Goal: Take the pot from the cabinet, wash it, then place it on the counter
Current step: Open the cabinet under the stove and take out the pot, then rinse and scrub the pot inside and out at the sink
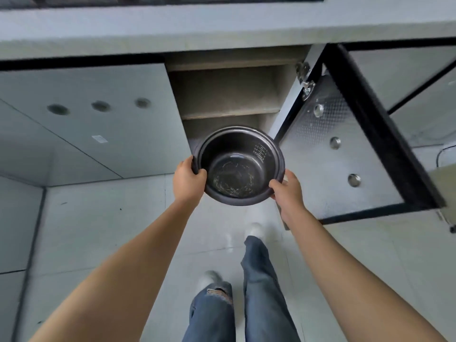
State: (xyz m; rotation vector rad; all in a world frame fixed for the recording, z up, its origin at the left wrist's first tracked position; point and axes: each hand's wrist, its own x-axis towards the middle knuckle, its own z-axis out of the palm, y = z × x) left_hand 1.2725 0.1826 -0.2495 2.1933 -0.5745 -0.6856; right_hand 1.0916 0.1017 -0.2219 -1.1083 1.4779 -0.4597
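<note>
A dark round pot (pixel 238 166) with a scratched inner bottom and level marks on its wall hangs in the air in front of the open lower cabinet (pixel 227 95). My left hand (pixel 188 180) grips its rim on the left side, thumb over the edge. My right hand (pixel 287 190) grips the rim on the right side. The pot is empty and tilted slightly toward me. The grey counter (pixel 172 23) runs across the top of the view, above the cabinet.
The cabinet door (pixel 345 149) stands swung open to the right, black-framed with round metal studs. A closed door (pixel 86 119) with three round holes is on the left. Inside the cabinet is a bare shelf (pixel 229 113). My legs and shoes stand on the pale tiled floor (pixel 98 230).
</note>
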